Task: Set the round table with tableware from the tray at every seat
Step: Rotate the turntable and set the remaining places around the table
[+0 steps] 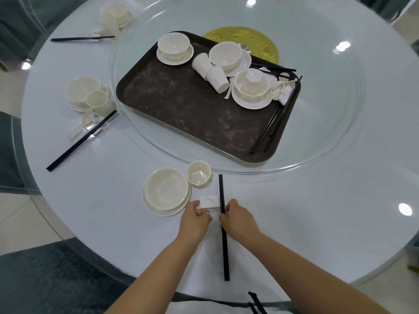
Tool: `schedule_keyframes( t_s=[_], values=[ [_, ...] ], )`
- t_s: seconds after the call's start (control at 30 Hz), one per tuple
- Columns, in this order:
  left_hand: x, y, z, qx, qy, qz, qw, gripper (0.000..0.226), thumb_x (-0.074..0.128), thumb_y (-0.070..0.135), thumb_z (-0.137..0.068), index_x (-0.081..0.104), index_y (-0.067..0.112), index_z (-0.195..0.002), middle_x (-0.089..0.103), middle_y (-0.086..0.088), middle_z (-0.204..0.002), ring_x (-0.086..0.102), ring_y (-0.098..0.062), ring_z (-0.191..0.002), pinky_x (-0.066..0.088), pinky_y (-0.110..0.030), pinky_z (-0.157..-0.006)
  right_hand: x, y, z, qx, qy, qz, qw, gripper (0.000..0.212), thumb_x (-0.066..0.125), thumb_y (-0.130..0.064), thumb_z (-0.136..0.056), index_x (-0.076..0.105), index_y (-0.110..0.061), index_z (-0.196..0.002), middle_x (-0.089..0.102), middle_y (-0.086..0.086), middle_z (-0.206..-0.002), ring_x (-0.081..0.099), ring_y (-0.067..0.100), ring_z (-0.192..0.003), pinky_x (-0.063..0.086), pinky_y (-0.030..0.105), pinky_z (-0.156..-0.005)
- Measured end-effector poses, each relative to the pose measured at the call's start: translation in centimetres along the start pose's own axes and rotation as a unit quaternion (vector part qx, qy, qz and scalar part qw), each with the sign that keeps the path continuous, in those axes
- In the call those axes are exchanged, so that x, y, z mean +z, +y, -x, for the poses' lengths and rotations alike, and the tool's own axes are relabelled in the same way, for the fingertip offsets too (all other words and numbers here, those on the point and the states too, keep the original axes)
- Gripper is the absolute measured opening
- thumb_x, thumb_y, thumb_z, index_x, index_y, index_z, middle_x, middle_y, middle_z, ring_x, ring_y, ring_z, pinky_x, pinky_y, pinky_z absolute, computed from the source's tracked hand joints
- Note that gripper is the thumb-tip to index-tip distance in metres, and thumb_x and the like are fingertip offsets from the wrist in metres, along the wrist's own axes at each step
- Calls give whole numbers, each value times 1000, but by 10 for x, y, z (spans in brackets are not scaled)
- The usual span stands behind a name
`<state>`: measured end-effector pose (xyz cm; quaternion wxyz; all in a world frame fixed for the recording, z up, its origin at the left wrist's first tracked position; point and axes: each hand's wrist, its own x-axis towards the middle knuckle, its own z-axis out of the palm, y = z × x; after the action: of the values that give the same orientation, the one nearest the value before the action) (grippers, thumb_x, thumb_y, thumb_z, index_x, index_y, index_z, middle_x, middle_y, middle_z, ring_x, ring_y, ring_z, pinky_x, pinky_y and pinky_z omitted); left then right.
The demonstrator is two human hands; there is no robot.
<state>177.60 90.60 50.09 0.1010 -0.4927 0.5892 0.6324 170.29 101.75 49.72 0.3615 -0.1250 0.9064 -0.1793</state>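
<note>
At the near seat a white bowl on a plate (166,191) sits beside a small white cup (198,175). A white chopstick rest (209,202) lies just right of the plate. My left hand (196,219) touches the rest's near left corner with its fingertips. Black chopsticks (223,225) lie across the rest, pointing away from me. My right hand (239,219) pinches them just behind the rest. The dark brown tray (181,105) on the glass turntable (317,137) holds bowls on plates (251,87), cups (209,69), spoons, rests and more chopsticks (275,123).
Two seats on the left hold laid-out tableware: a bowl, cup, spoon and chopsticks (88,96) at mid left, and another set (113,18) at far left. A gold disc (260,43) marks the turntable's centre. Grey chairs stand around the table's edge.
</note>
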Motion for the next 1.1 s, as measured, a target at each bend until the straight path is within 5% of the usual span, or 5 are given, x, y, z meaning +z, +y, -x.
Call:
schedule_keyframes(
  t_s=[0.27,0.4,0.63,0.77,1.1],
  values=[
    [3,27,18,98,12,-152,983,33,57,21,-89,55,21,-122,65,5,-90,68,-16,-88,54,-37,-86,-38,8,-13,5,81,-66,994,19,51,-36,-95,50,-19,-102,61,-1,-83,61,22,-81,47,32,-70],
    [12,58,24,140,-31,-120,982,8,59,24,-91,62,31,-92,70,8,-82,69,-9,-79,58,-40,-84,-68,2,-28,2,117,-128,985,13,52,-34,-94,52,-21,-95,64,0,-81,64,21,-78,54,36,-74],
    [16,117,9,171,-40,-75,982,9,58,20,-94,66,23,-92,72,1,-83,70,-13,-77,57,-42,-87,-127,-8,-62,-10,194,-217,957,14,57,-30,-92,55,-25,-79,64,-3,-69,63,18,-60,55,33,-65],
    [22,141,-9,176,-41,-73,981,9,60,23,-93,66,26,-88,72,2,-82,70,-14,-76,57,-43,-88,-161,-9,-90,23,206,-289,935,14,57,-27,-90,57,-21,-78,66,2,-64,61,17,-48,60,36,-60],
    [45,219,-101,200,2,-119,973,8,60,21,-92,63,26,-85,67,4,-86,68,-17,-83,56,-42,-88,-192,-27,-144,29,155,-342,926,11,56,-25,-94,59,-18,-85,68,8,-75,62,16,-56,57,28,-55]
  ],
)
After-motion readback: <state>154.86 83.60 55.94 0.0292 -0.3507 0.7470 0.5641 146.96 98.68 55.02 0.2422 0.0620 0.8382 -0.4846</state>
